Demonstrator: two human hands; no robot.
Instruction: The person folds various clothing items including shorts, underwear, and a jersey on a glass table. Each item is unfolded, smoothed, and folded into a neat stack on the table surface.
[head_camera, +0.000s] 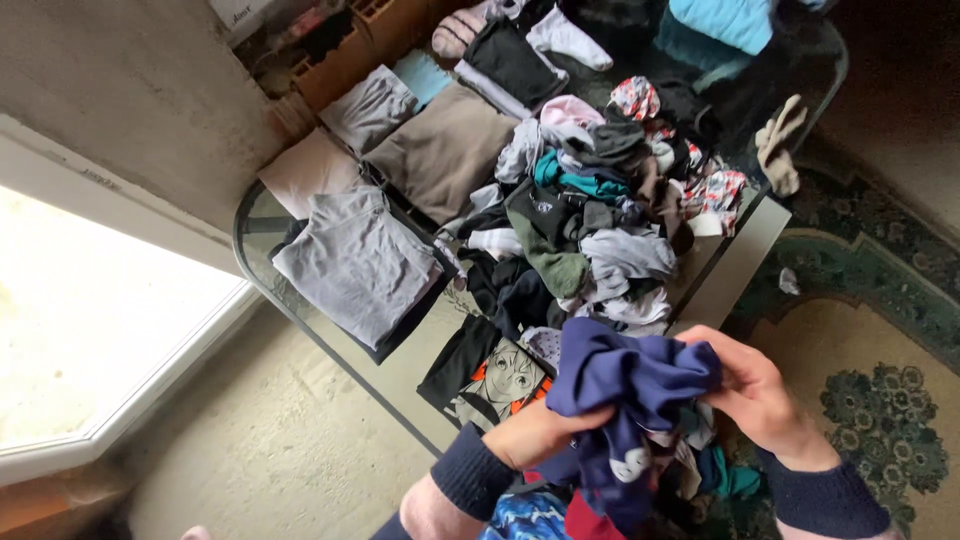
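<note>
Both left hand (535, 432) and right hand (755, 390) clutch a navy garment (630, 375) beside the heaped laundry pile (590, 220)

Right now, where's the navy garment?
Head view, bottom centre: the navy garment is bunched between the left hand and right hand, just below the clothes pile on the glass table.

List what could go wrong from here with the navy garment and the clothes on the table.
1. Both hands, left and right, hold the navy garment bunched, so it may be hard to shake out flat.
2. The loose pile of clothes sits close to the edge of the glass table; a nudge might send pieces onto the patterned rug.
3. The folded grey garment lies near the table's rim and might slide off.
</note>
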